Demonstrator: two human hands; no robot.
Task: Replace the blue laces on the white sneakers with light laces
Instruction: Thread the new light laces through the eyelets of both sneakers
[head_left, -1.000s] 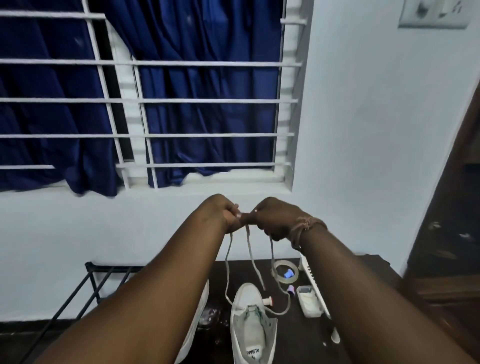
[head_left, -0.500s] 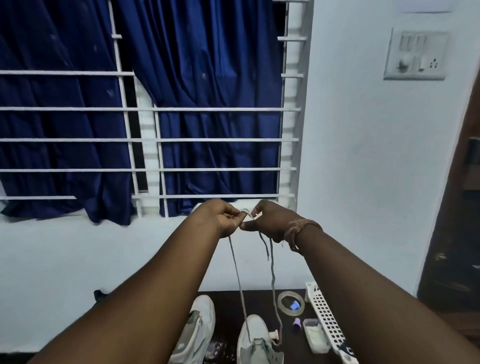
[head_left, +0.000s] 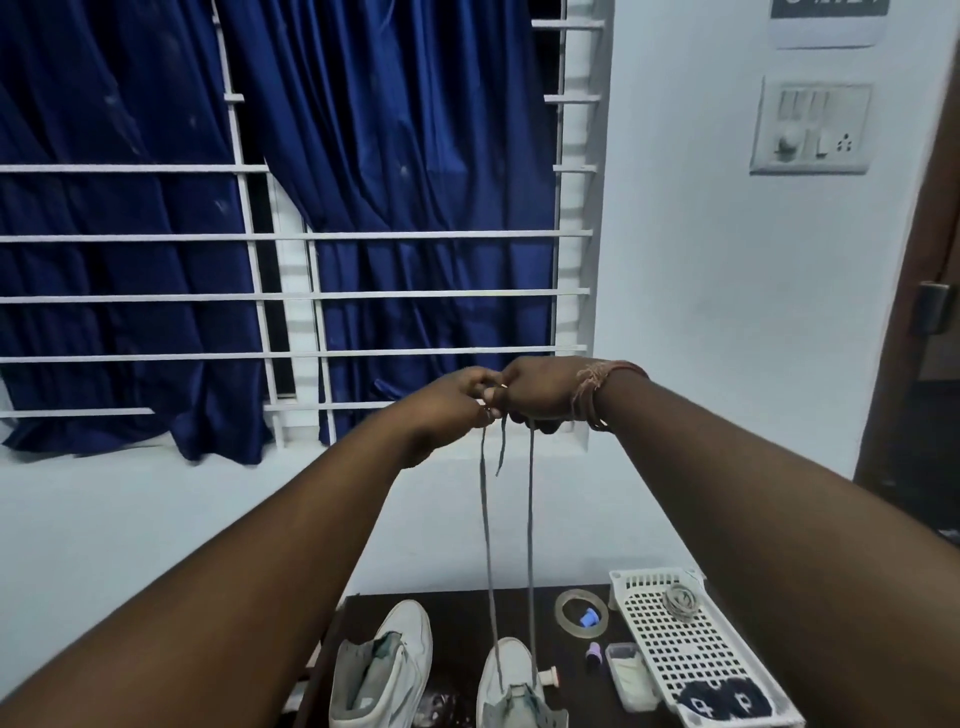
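Observation:
Two white sneakers stand on a dark table at the bottom of the view: the left sneaker (head_left: 382, 670) has no lace, the right sneaker (head_left: 511, 686) has a light grey lace (head_left: 531, 545) rising from it in two taut strands. My left hand (head_left: 452, 402) and my right hand (head_left: 545, 389) are raised in front of the window, touching each other, and both pinch the lace's upper ends. A short end hangs loose just below the fingers.
A white perforated tray (head_left: 685, 654) lies at the table's right, with a coiled lace at its far end and a dark item near me. A tape roll (head_left: 581, 613), a small clear box (head_left: 628, 675) and small caps lie beside it. A barred window with blue curtains (head_left: 395, 208) is behind.
Both hands have lifted higher, pulling the lace strands straight and taut above the right sneaker. The view has tilted, showing more of the table and tray.

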